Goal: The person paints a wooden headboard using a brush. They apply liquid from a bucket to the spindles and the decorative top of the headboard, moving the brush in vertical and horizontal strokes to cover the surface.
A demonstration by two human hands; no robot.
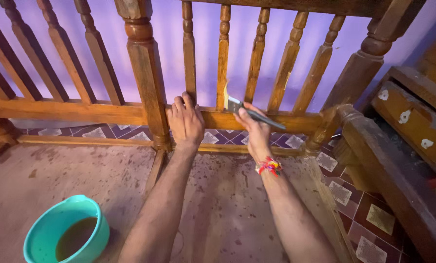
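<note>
Varnished turned-wood railing (106, 113) lines the far edge of a stained plywood bed base (227, 204). Left hand (185, 122) lies flat, fingers released, on its lower rail; right hand (254, 130) clenches a flat paintbrush (242, 108) against a spindle. Teal plastic bowl (64, 233) sits at the near-left corner.

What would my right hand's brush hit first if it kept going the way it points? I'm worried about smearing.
Probably the turned spindle: the brush in the right hand has its bristles on or just at its base.
</note>
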